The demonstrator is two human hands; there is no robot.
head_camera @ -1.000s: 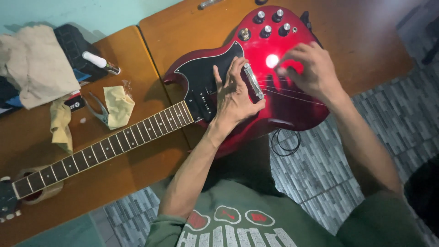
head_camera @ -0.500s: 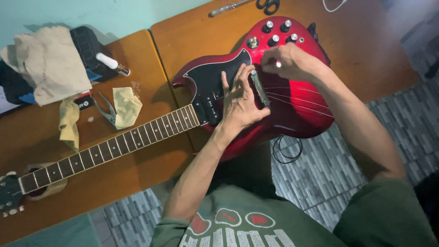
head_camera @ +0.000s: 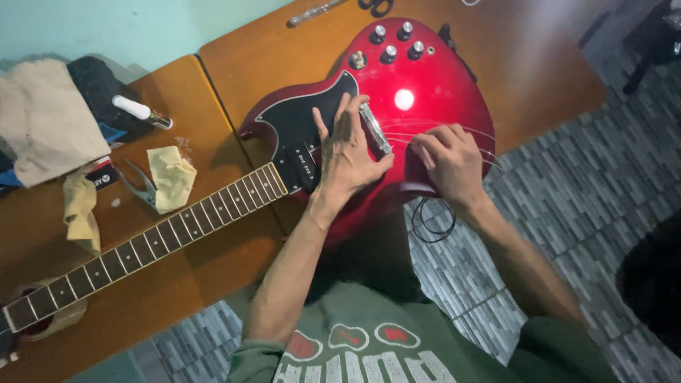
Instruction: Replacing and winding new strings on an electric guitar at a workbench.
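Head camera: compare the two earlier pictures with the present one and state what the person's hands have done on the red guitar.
The right hand has drawn back from near the bright reflection towards the guitar body's near edge, fingers curled at the loose strings. The left hand stays flat beside the metal bridge. The red electric guitar, yellow cloths and wooden tables lie as before; only the camera shifted.
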